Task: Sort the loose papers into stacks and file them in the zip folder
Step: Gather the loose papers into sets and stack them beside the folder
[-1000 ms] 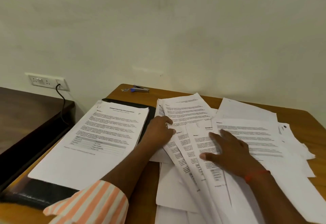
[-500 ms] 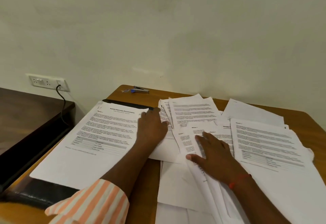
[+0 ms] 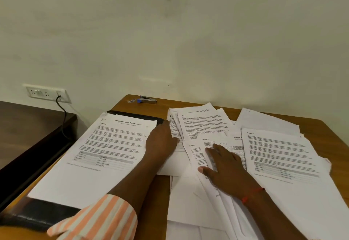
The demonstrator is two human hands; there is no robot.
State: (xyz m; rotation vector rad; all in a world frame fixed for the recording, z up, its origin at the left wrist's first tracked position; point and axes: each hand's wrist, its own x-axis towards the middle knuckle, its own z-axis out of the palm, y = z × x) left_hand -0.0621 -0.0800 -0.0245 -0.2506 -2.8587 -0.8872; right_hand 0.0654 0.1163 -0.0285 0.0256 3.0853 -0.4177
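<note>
Loose papers (image 3: 205, 124) lie fanned and overlapping across the right half of the wooden tabletop (image 3: 321, 128), some printed side up and some showing blank white. The head view shows both hands flat, with fingers straight and gripping nothing. The left hand (image 3: 160, 143) rests palm down where the spread meets a neat stack (image 3: 105, 151) headed "Sample Internship Documentation", its thumb on a loose sheet. That stack sits on the black zip folder (image 3: 37, 213), which lies at the left of the tabletop with its near and far edges showing. The right hand (image 3: 224, 166), with a red thread (image 3: 253, 194) at its wrist, presses with spread fingers on the middle sheets. A stapler (image 3: 148, 99) lies near the wall.
</note>
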